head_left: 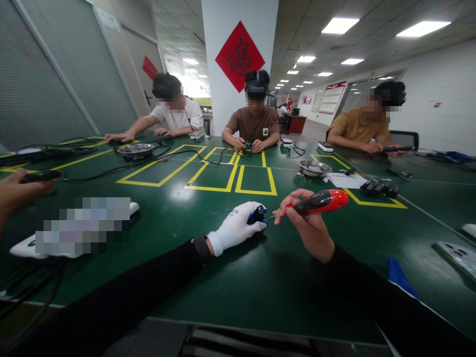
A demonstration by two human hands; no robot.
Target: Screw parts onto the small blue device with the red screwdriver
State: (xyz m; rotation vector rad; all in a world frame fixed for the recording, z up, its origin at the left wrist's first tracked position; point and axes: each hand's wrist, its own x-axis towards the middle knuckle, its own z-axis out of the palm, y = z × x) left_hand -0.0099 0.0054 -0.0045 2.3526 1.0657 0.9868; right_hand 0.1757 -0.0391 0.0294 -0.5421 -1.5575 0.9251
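My left hand [238, 225], in a white glove with blue fingertips, grips a small black part [258, 214] with a round metallic end facing up, just above the green table [208, 282]. My bare right hand [307, 223] holds a screwdriver [323, 202] with a red and black handle. Its thin shaft points left, and the tip reaches the black part or lies right beside it; the exact contact is too small to tell. The fingers of my right hand wrap round the front of the handle and the shaft.
Several black parts [379, 188] lie by a white paper [345, 180] and a metal bowl [314, 167] at the right. A white device [26, 247] and cables sit at the left. Another person's hand [26, 191] is at the left edge. Three people sit across the table.
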